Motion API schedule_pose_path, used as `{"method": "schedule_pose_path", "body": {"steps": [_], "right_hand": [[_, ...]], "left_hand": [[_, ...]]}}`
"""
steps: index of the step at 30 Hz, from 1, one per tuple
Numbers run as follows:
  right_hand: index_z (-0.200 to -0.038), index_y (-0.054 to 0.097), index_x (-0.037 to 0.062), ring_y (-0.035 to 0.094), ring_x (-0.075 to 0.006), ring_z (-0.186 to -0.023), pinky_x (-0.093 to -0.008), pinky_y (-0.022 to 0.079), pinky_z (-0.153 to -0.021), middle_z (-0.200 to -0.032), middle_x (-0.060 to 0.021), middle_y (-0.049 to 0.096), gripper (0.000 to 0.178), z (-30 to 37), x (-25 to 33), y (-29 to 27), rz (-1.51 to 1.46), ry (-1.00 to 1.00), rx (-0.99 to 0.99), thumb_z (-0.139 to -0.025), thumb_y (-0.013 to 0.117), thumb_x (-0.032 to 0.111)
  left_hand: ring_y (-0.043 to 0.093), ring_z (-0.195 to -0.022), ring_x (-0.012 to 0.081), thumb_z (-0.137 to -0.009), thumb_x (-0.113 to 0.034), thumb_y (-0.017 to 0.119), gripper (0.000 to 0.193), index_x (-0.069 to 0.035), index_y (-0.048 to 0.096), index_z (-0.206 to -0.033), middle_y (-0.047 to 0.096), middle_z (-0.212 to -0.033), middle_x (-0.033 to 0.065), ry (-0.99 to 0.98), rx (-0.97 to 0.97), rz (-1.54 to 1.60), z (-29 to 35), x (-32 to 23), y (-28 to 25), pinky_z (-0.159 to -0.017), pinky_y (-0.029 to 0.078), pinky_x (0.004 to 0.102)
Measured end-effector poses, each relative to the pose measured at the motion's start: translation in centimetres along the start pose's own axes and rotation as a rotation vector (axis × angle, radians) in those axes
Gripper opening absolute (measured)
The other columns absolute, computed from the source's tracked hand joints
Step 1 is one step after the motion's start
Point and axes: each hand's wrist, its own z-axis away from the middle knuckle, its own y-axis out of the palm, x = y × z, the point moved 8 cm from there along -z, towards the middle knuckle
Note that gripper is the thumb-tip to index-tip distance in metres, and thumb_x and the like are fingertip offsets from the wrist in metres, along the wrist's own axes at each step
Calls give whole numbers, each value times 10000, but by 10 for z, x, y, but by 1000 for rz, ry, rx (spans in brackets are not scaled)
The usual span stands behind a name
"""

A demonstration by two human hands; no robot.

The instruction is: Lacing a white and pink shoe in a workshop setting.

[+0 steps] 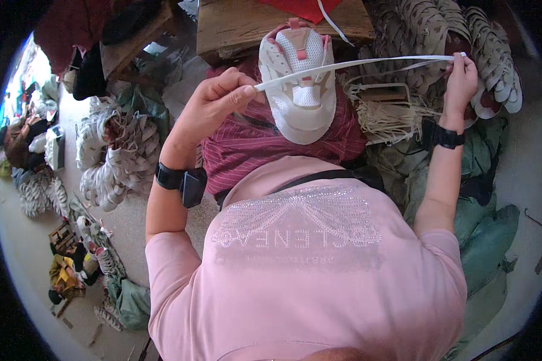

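A white shoelace (355,64) is pulled out straight from side to side over a white sneaker (303,114). My left hand (227,90), just left of the sneaker, pinches one end of the lace. Out to the far right, my right hand (462,78) is raised with its fingers closed on the other part of the lace. A second strand runs below the first near the right hand. The sneaker, with beige and pink trim, rests on my lap on dark red striped cloth (241,141), toe toward me. Whether the lace passes through its eyelets I cannot tell.
Ahead stands a wooden bench (235,27) with red material (301,7) on it. A bundle of pale laces (385,117) hangs right of my lap. Shoe parts are stacked at the upper right (488,54) and left (117,150). Another person (66,274) is at lower left.
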Motion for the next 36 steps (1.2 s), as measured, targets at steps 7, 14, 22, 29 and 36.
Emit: {"method": "schedule_pose_path", "body": {"steps": [7, 14, 22, 29, 36], "right_hand": [[-1127, 605, 9, 602, -283, -1038, -360, 474, -906, -1074, -152, 642, 230, 98, 80, 128, 467, -433, 563, -930, 528, 100], [-1128, 600, -13, 643, -174, -921, -305, 497, -831, -968, -111, 665, 241, 202, 85, 179, -104, 11, 1036, -953, 477, 97], [-1023, 681, -6, 588, -96, -841, -243, 472, -772, -904, -24, 643, 161, 204, 77, 179, 132, -135, 1117, -905, 620, 85], [-925, 704, 43, 631, -241, -835, -324, 490, -756, -859, -103, 662, 134, 200, 80, 178, 99, -226, 1044, -817, 676, 116], [-886, 656, 3, 593, -139, -767, -270, 470, -691, -824, -49, 598, 70, 187, 60, 177, 193, -283, 926, -835, 670, 48]], "left_hand": [[509, -727, 28, -977, -218, 587, 233, -6, 680, -955, 612, -805, -37, -42, 50, -16, -25, -6, 56, -619, 424, 202], [509, -712, 45, -977, -228, 590, 260, 15, 663, -922, 607, -791, -25, -112, -3, -263, -47, 7, 65, -628, 454, 225], [502, -752, 52, -975, -250, 589, 279, 22, 647, -1003, 586, -795, -23, -86, 24, -68, -45, 48, 62, -656, 451, 222], [495, -759, 53, -956, -192, 616, 204, 7, 646, -991, 577, -828, -27, -119, -6, -15, -47, 48, 66, -658, 445, 226], [565, -692, 147, -837, -121, 728, 257, -30, 671, -1071, 544, -832, 63, 186, -246, -383, -41, 24, 54, -646, 493, 272]]}}
